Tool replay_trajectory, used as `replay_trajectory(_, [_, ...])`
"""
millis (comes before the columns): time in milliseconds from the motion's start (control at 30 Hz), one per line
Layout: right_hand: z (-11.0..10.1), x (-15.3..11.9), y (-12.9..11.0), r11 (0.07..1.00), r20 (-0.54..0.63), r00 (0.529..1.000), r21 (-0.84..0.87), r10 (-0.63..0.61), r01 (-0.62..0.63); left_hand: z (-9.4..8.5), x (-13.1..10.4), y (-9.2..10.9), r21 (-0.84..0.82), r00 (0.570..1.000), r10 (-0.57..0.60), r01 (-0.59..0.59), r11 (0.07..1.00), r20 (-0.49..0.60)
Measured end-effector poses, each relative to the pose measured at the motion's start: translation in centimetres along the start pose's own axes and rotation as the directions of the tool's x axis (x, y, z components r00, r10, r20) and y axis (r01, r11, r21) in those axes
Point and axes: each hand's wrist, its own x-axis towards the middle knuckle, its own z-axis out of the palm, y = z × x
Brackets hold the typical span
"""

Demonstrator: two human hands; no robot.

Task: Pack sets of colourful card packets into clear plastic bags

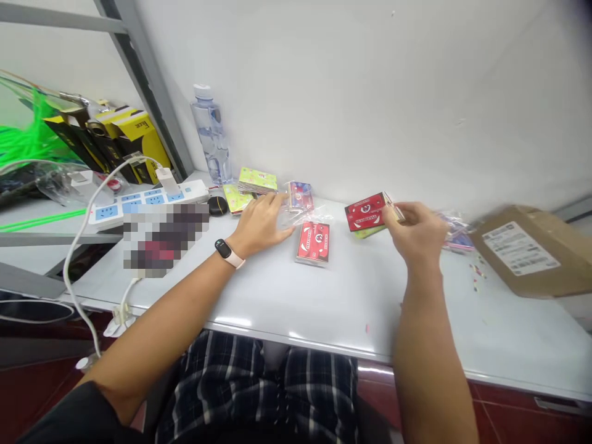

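Note:
Pinched between my right hand's [416, 228] thumb and fingers is a small stack of red booklets [366, 211], held up over the right part of the desk. Part of a green booklet [370, 232] shows beneath it. My left hand [263, 225] is open, thumb apart from the fingers, reaching over the desk beside a clear plastic wrapper [303, 217]; whether it touches the wrapper I cannot tell. A blue packet [301, 196] lies just beyond those fingers. Between both hands, a stack of red booklets [313, 242] rests flat. Green booklets [258, 179] are piled behind my left hand.
A water bottle [211, 135] stands against the wall. On the left are a power strip [148, 200] with a white cable, a black round object [217, 205], and yellow-black boxes [134, 132]. A cardboard box [531, 246] and wrapped packets [457, 233] sit on the right.

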Motion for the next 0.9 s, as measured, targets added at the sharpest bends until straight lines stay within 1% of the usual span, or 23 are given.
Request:
replay_trajectory(100, [-0.4, -0.1, -0.1, 0.983, 0.033, 0.992, -0.136, -0.118, 0.122, -0.1, 0.0, 0.1, 0.004, 1.0, 0.011, -0.011, 1.0, 0.004])
replay_trajectory(167, [-0.6, 0.0, -0.2, 0.97, 0.08, 0.986, -0.187, -0.143, 0.156, 0.0, 0.0, 0.1, 0.0, 1.0, 0.017, -0.017, 1.0, 0.001])
replay_trajectory(233, [-0.6, 0.0, -0.2, 0.959, 0.17, 0.979, -0.239, -0.116, 0.155, 0.2, 0.0, 0.0, -0.005, 1.0, 0.019, -0.019, 1.0, 0.001])
replay_trajectory(300, [-0.6, 0.0, -0.1, 0.947, 0.257, 0.964, -0.289, -0.062, 0.138, 0.4, 0.1, -0.2, -0.009, 1.0, 0.021, -0.021, 1.0, 0.003])
replay_trajectory(367, [-0.4, 0.0, 0.0, 0.938, 0.297, 0.954, -0.321, -0.031, 0.13, 0.6, 0.1, -0.3, -0.013, 1.0, 0.025, -0.025, 1.0, -0.002])
replay_trajectory(467, [-0.1, -0.1, 0.4, 0.934, 0.305, 0.952, -0.33, -0.031, 0.137, 0.6, 0.0, -0.3, -0.017, 1.0, 0.024, -0.024, 1.0, -0.008])
replay_trajectory(700, [0.4, -0.3, 1.0, 0.957, 0.326, 0.945, -0.266, -0.026, 0.119, 0.3, 0.1, -0.1, -0.022, 1.0, 0.022, -0.022, 1.0, 0.006])
replay_trajectory(900, [0.9, -0.4, 1.1, 0.959, 0.357, 0.934, -0.267, 0.007, 0.094, 0.3, 0.0, -0.1, -0.02, 1.0, 0.027, -0.027, 0.999, 0.004])
